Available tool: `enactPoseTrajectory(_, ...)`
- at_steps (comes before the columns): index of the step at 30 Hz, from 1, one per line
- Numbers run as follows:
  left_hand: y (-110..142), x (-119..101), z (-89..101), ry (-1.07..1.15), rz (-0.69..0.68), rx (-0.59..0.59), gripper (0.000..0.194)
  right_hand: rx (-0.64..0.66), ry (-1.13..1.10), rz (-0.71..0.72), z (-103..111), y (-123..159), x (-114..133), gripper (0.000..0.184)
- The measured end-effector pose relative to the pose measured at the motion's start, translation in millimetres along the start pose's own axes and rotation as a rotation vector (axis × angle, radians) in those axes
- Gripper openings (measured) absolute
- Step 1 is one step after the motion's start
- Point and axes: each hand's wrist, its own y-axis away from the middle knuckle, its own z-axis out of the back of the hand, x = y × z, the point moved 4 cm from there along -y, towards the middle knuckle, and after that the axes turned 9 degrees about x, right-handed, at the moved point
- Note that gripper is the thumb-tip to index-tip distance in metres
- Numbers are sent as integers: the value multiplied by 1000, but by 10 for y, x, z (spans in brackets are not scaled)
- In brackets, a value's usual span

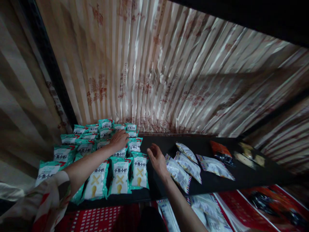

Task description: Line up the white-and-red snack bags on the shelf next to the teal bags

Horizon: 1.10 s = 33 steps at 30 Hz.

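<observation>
Head view: teal-and-white snack bags [119, 175] with dark Chinese lettering stand in a close block on the left part of a black shelf [260, 174], against a striped curtain [154, 64].

Arrangement: the block is ranked in several rows, front to back. Fronts face the person, and most bags lean back slightly. The rows look largely formed, judged by their regular spacing; small gaps and uneven angles remain in the front row. The forearm hides part of the block, so no full count is given.

Left hand [119, 139]: palm down over the rear right portion of the block, fingers extended and close together. Whether it pinches or presses a bag cannot be told.

Right hand [156, 158]: just off the block's right side, fingers loosely curled, thumb side not clearly seen, no item visible in the grasp.

Right portion of the shelf: 4 white bags with striped edges [178, 172] lie flat at mixed angles, 3 of them overlapping or close together. Beyond are 1 orange-red bag [220, 152] and some small clear packs [246, 160]. These appear unranked, in contrast with the teal block.

Below the shelf: a red perforated basket [101, 219] at left; at right, white packets [210, 212] and orange packets [272, 204] among red containers.
</observation>
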Motion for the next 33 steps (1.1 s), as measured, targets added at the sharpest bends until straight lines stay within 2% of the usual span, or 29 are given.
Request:
enactPoseTrajectory(4, 213, -143, 10, 14, -29, -83, 22, -15, 23, 35, -96, 351, -41, 67)
enactPoseTrajectory(9, 773, -519, -57, -9, -153, -231, 25, -17, 13, -41, -213, 625, -43, 76)
enactPoseTrajectory(13, 1314, -776, -300, -75, -177, -303, 29, -6, 18, -100, -265, 762, -53, 81)
enactPoseTrajectory(17, 1687, -881, -606, -122, -199, -382, 36, 42, -53, -90, -317, 829, -87, 82)
enactPoseTrajectory(23, 1824, -806, -864, -178, -96, -438, 42, 46, -83, -59, -355, 836, -45, 79)
enactPoseTrajectory(28, 1811, -733, -949, -188, -88, -456, 38, 27, -146, -20, -443, 819, -72, 76)
enactPoseTrajectory(33, 1791, -693, -1002, -180, -105, -487, 40, 10, -211, 90, -516, 799, -139, 62)
